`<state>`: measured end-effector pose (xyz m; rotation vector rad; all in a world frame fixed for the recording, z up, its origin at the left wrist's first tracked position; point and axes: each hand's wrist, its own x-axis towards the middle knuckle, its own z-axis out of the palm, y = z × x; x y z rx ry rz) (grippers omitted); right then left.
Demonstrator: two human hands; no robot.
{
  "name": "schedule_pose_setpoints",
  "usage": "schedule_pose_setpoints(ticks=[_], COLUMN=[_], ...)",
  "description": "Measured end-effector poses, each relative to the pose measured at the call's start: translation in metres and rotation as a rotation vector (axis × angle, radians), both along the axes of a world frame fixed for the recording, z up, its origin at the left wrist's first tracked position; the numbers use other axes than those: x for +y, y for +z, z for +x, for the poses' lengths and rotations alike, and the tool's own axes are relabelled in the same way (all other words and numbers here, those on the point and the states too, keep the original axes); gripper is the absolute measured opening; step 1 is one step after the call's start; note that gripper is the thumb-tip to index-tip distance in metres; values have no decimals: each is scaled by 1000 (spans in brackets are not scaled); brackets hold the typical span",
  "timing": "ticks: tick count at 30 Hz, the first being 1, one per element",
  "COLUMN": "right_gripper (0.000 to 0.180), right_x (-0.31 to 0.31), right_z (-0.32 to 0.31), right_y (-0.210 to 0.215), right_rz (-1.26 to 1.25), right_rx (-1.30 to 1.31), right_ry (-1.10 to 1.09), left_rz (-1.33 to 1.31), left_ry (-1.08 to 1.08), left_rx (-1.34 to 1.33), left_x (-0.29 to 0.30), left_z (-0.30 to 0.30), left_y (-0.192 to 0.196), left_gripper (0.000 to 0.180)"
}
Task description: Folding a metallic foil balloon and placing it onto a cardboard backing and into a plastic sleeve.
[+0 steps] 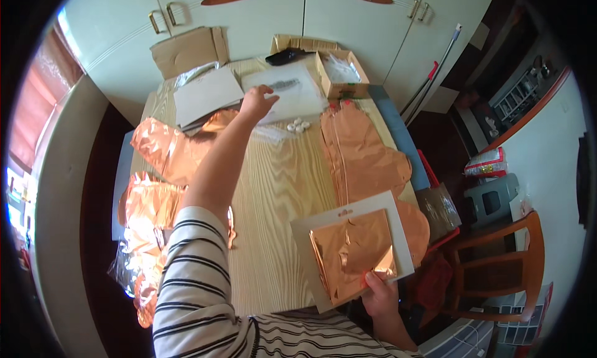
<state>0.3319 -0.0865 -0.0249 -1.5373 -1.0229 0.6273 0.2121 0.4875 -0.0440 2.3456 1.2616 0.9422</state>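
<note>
Fingers (271,97) touch a clear bag (292,92) beside white beads (298,125).

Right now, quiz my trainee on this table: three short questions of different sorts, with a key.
1. True or false: the right hand holds a grey card with folded copper foil on it.
2. The left hand reaches over which item? A) the open cardboard box B) the clear plastic bag C) the wooden chair
3. Fill in: the small white round pieces lie on the wooden table just ____ the clear plastic bag, on the person's side.

Key: 1 true; 2 B; 3 below
</note>
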Motion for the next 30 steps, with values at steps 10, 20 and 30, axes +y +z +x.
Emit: schedule_pose_setpoints(ticks=[10,20,30], right_gripper=[16,9,15], right_x=[16,9,25], right_z=[-3,7,-31], right_y=[12,29,28], right_rz=[-32,44,-299], right_rx=[919,787,934], right_ry=[-185,-122,421], left_rz=[-5,424,528], left_ry=[44,-157,-301], left_rx=[128,-90,35], left_x=[15,-61,-284], left_z=[43,25,-97], left_y=[-27,65,106], left_gripper=[28,13,10])
